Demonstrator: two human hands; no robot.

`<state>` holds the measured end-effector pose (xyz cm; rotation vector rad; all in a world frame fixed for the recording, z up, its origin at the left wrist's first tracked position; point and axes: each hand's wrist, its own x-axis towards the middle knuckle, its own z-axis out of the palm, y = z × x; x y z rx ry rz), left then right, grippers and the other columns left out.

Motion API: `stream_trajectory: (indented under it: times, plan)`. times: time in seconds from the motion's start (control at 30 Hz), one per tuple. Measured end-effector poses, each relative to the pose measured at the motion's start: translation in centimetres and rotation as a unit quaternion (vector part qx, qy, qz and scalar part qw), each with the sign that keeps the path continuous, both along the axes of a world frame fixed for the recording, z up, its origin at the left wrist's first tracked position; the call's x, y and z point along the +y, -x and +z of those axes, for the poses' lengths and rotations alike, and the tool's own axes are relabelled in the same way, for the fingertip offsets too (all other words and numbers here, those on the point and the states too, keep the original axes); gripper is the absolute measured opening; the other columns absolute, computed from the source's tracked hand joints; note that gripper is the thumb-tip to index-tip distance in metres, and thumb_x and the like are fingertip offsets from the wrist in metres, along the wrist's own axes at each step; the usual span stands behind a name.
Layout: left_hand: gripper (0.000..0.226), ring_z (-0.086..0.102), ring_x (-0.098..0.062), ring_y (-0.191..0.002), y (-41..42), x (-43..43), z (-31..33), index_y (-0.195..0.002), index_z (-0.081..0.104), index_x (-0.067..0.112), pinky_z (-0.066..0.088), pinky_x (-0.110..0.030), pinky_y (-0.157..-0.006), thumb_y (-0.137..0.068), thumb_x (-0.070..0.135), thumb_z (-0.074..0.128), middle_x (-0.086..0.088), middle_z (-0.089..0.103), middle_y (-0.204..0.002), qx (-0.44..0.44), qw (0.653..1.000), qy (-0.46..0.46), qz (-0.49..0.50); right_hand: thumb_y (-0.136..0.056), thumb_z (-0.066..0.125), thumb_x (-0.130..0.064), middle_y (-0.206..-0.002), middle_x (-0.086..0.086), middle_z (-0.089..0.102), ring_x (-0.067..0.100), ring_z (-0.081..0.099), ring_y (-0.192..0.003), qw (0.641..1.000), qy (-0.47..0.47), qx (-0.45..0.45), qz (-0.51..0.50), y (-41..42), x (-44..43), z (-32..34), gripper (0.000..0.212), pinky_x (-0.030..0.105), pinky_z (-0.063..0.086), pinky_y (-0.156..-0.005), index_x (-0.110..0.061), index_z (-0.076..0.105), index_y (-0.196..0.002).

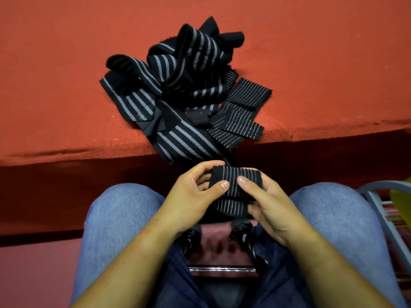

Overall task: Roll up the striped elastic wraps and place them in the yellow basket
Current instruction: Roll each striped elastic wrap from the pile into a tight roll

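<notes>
Seated person, head view.

- Left knee in blue denim (pixel 115 210): below and to the left of the left hand.
- Red felt-covered table top (pixel 55 96): beyond both hands, with its front edge just past the fingertips.
- Loose heap of black elastic wraps with broad grey stripes (pixel 178 85): on the table, beyond the hands and a little to their left. The wraps are tangled and unrolled. One broad-striped band (pixel 186 141) runs from the heap over the table edge down toward the left hand.
- Left hand (pixel 195 192): thumb pressed on the front of the small wrap, fingers curled round its left end.
- Small black elastic wrap with fine white stripes (pixel 235 181): held between the two hands above the lap and partly rolled. A short tail hangs below the thumbs.
- Flat black fine-striped wraps (pixel 242 110): on the table beyond the right hand, overlapping, at the right side of the heap.
- Right hand (pixel 266 203): thumb on the front of the wrap beside the left thumb, fingers behind its right end. The hands are close together and both clamp the same wrap.
- Right knee in blue denim (pixel 333 210): below and to the right of the right hand.
- Grey metal frame (pixel 378 196): well to the right of the right hand.
- Yellow-green sliver (pixel 402 196): at the picture's right edge. Cannot tell whether it is the basket.
</notes>
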<state>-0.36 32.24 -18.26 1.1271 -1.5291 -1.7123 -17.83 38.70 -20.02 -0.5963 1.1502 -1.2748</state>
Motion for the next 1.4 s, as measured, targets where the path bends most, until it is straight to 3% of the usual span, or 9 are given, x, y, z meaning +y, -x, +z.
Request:
stream_trajectory:
  times: [0.13,0.33,0.5,0.63,0.8,1.0,1.13,1.27,1.4]
  plan:
    - [0.037,0.072,-0.012,-0.111,0.0,0.2,0.2,-0.126,0.068,0.029,0.058,-0.025,-0.090,-0.095,0.010,0.074,-0.001,0.075,-0.118,-0.005,1.000,-0.014,-0.003,-0.079,0.082,-0.043,-0.111,0.018,0.076,0.031,0.073,-0.105,0.997,0.016,0.075,-0.012,0.1,0.0,-0.1,0.043,0.059,0.057,-0.099,-0.015,0.074,-0.110]
    - [0.031,0.073,-0.018,-0.110,0.2,0.3,0.0,-0.125,0.067,0.025,0.059,-0.033,-0.094,-0.097,0.015,0.073,-0.004,0.075,-0.120,-0.014,0.999,-0.022,-0.036,-0.088,0.081,-0.040,-0.107,0.014,0.077,0.028,0.073,-0.102,0.989,0.041,0.142,-0.007,0.4,0.2,-0.2,0.028,0.059,0.056,-0.101,-0.020,0.075,-0.107]
    - [0.039,0.067,-0.007,-0.113,0.2,0.6,-0.6,-0.131,0.050,0.049,0.054,-0.042,-0.104,-0.093,0.055,0.058,0.010,0.069,-0.121,-0.081,0.993,0.023,-0.079,-0.078,0.076,-0.065,-0.113,0.014,0.074,0.034,0.071,-0.111,0.991,0.009,0.131,0.032,0.0,0.3,-0.5,0.048,0.064,0.053,-0.101,-0.030,0.069,-0.110]
    - [0.050,0.067,-0.008,-0.114,0.5,1.0,-0.8,-0.132,0.039,0.056,0.051,-0.046,-0.108,-0.086,0.066,0.055,0.008,0.066,-0.124,-0.067,0.994,0.004,-0.090,-0.081,0.071,-0.063,-0.119,0.015,0.072,0.029,0.070,-0.113,0.994,-0.001,0.095,0.050,-0.2,0.2,-0.8,0.045,0.062,0.053,-0.104,-0.033,0.066,-0.114]
    - [0.041,0.067,-0.005,-0.115,0.5,1.0,-0.5,-0.132,0.040,0.055,0.051,-0.039,-0.109,-0.094,0.053,0.055,0.011,0.067,-0.123,-0.044,0.993,-0.023,-0.103,-0.084,0.073,-0.054,-0.115,0.010,0.073,0.027,0.070,-0.113,0.998,-0.002,0.018,0.062,-0.1,0.4,-0.9,0.044,0.051,0.055,-0.102,-0.028,0.063,-0.118]
    - [0.037,0.067,-0.003,-0.113,0.6,0.9,-0.2,-0.135,0.048,0.043,0.052,-0.028,-0.101,-0.100,0.043,0.059,0.010,0.069,-0.122,-0.049,0.995,-0.033,-0.083,-0.091,0.063,-0.057,-0.090,-0.008,0.071,0.012,0.068,-0.087,0.982,0.012,0.186,0.037,-0.3,0.2,-0.9,0.021,0.044,0.057,-0.081,-0.039,0.063,-0.103]
    - [0.026,0.073,-0.013,-0.099,0.7,0.6,0.1,-0.127,0.064,0.021,0.059,-0.027,-0.088,-0.102,0.015,0.064,0.002,0.076,-0.112,-0.018,0.997,-0.057,-0.044,-0.089,0.062,-0.057,-0.090,-0.007,0.072,0.013,0.069,-0.089,0.976,0.014,0.217,0.007,-0.1,0.1,-0.9,0.016,0.053,0.059,-0.090,-0.042,0.062,-0.096]
    - [0.027,0.076,-0.024,-0.099,0.5,0.4,0.0,-0.126,0.067,0.017,0.061,-0.030,-0.085,-0.099,0.010,0.067,-0.008,0.075,-0.117,-0.016,0.998,-0.042,-0.034,-0.087,0.069,-0.063,-0.094,-0.004,0.073,0.017,0.070,-0.093,0.987,-0.004,0.164,0.004,-0.1,0.1,-0.8,0.028,0.055,0.059,-0.093,-0.038,0.066,-0.100]
    - [0.032,0.077,-0.029,-0.091,0.2,0.4,0.0,-0.126,0.066,0.023,0.062,-0.039,-0.089,-0.098,0.009,0.069,-0.007,0.076,-0.113,-0.034,0.999,-0.008,-0.040,-0.090,0.061,-0.058,-0.100,0.010,0.073,0.023,0.072,-0.095,0.999,-0.035,0.004,0.005,-0.2,-0.2,0.2,0.052,0.040,0.061,-0.082,-0.013,0.064,-0.116]
